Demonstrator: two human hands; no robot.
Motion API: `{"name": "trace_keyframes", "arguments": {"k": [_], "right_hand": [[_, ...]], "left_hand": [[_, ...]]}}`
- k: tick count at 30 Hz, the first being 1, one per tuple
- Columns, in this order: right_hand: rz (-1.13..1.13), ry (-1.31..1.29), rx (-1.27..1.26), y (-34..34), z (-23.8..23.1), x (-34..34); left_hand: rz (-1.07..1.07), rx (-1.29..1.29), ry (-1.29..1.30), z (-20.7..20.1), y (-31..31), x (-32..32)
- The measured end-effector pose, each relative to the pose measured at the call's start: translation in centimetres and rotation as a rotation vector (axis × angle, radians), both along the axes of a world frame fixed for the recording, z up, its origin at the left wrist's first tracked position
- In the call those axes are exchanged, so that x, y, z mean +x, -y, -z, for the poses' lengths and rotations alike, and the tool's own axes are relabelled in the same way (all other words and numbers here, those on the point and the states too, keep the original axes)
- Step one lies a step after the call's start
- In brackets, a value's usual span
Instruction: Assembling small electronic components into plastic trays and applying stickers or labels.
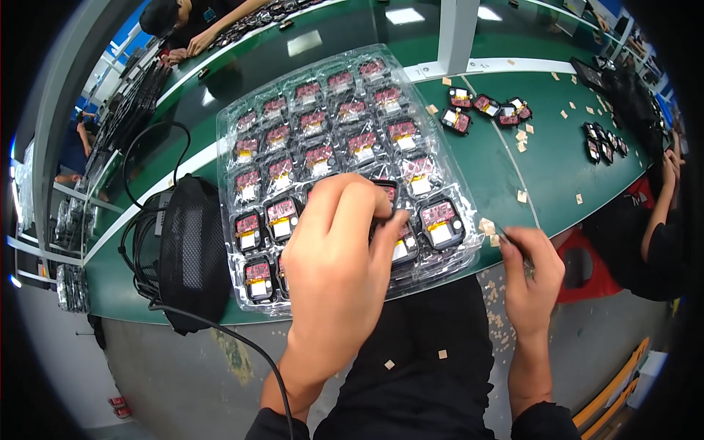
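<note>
A clear plastic tray (pixel 469 213) lies on the green table, its pockets filled with several small black electronic modules (pixel 441 222) showing red circuit boards, white labels and yellow strips. Above the near part of the tray, my left hand (pixel 334 253) is closed on one black module (pixel 386 192), its thumb and fingers hiding most of it. Off the tray's right corner, my right hand (pixel 532 275) is closed in a pinch beside small tan paper squares (pixel 487 226). What sits between those fingertips is too small to make out.
A black mesh bag (pixel 192 253) with cables stands left of the tray. Loose modules (pixel 486 105) and scattered tan squares (pixel 521 196) lie to the right. Across a white rail, a co-worker's hands (pixel 198 44) are busy at the far left; another person (pixel 638 242) sits at right by a red stool (pixel 583 268).
</note>
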State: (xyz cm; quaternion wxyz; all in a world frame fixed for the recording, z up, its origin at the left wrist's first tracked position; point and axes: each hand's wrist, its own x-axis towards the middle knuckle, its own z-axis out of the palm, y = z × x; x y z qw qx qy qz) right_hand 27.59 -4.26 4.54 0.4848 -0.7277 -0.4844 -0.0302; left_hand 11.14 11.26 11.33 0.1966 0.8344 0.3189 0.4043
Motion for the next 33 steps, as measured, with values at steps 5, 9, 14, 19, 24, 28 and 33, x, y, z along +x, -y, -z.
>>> {"name": "trace_keyframes", "arguments": {"k": [5,9,14,19,24,28,33], "right_hand": [[0.029,0.103,-0.145,-3.9,0.3,3.0],[0.096,0.22,-0.405,-7.2,-0.5,3.9],[0.069,0.301,-0.565,-9.9,-1.7,4.5],[0.069,0.309,-0.453,-9.5,-0.1,4.7],[0.021,0.226,-0.449,-6.4,-0.1,4.3],[0.055,0.037,-0.242,-3.3,-0.5,2.9],[-0.06,-0.241,0.042,2.6,1.5,0.6]], "left_hand": [[-0.031,0.241,-0.287,1.1,-0.7,-0.3],[-0.036,0.221,-0.339,1.3,0.0,-0.6],[-0.022,0.218,-0.339,1.4,0.2,-0.8],[-0.022,0.19,-0.382,0.9,0.3,-1.2],[-0.048,0.211,-0.355,1.0,0.6,-0.9],[0.284,0.39,0.125,1.1,3.1,-2.6],[0.703,-0.279,0.35,4.0,7.7,-3.8]]}}
